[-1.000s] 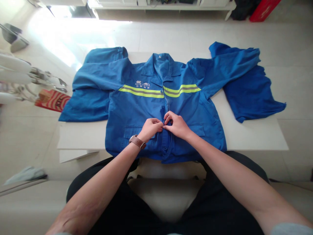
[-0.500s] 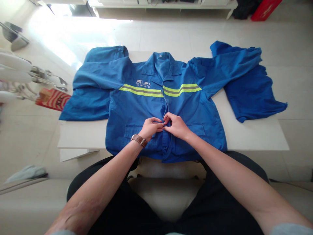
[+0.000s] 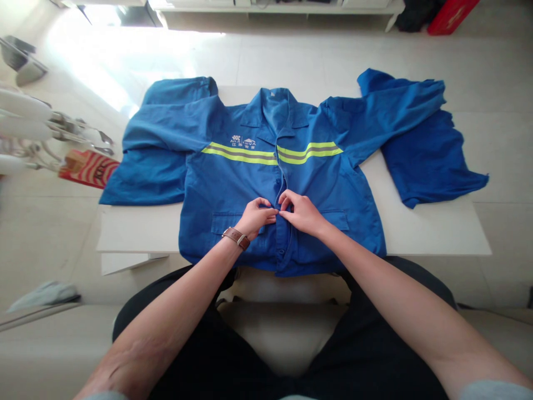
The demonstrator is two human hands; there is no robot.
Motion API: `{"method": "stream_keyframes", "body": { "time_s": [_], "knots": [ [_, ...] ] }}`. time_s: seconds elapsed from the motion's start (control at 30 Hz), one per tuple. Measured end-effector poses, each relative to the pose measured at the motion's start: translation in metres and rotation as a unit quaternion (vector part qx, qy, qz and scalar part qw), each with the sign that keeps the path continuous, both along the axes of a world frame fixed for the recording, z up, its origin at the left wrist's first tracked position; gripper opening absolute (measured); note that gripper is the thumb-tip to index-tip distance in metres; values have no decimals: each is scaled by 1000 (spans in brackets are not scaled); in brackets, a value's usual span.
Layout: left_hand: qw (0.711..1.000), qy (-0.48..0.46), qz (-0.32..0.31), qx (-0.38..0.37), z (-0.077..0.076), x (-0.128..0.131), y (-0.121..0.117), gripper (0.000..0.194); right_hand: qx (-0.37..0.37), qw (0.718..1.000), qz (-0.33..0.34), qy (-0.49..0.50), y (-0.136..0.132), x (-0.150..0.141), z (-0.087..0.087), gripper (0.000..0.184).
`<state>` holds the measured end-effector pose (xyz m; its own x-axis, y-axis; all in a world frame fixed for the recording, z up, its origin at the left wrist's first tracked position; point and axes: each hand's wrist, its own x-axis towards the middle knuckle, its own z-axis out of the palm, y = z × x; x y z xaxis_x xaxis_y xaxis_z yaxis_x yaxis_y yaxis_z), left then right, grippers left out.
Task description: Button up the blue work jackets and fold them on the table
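Note:
A blue work jacket point(image 3: 241, 183) lies face up in front of me, with its collar away from me and a yellow-and-grey reflective stripe point(image 3: 308, 153) across the chest. My left hand point(image 3: 255, 218), with a brown-strapped watch point(image 3: 236, 238) on the wrist, pinches the edge of the jacket's front placket. From the other side, my right hand point(image 3: 303, 213) pinches the same placket, its fingertips meeting the left ones. Whatever button sits between the fingertips is hidden. Lower on the placket a button point(image 3: 281, 252) shows.
Under the jacket is a white table point(image 3: 437, 233). More blue cloth point(image 3: 433, 161) lies beneath the right sleeve, and folded blue cloth point(image 3: 145, 180) under the left one. A red-and-white striped KFC box point(image 3: 89, 168) stands at the left. A white cabinet point(image 3: 278, 8) is across the floor.
Both hands stay at the same spot on the placket. The fingertips have shifted slightly, and the right index finger and thumb have drawn a little closer to the left fingers.

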<state>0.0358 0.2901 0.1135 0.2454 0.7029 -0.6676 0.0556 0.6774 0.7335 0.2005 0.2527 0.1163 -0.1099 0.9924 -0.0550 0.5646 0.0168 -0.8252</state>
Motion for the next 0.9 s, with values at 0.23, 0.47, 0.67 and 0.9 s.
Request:
{"method": "stream_keyframes", "body": {
  "time_s": [0.23,0.47,0.67,0.9],
  "knots": [
    [995,45,-86,2,3,-1,0,14,33,999,-3,-30,-4,-3,-3,22],
    [988,38,-151,-5,6,-3,-1,23,54,998,-1,-29,-6,-3,-6,21],
    [987,24,-160,-2,2,-2,-1,25,57,998,14,-32,-5,-2,-9,22],
    [994,-7,-108,-17,2,-1,-4,22,59,997,34,-22,0,0,-1,21]
  ]
}}
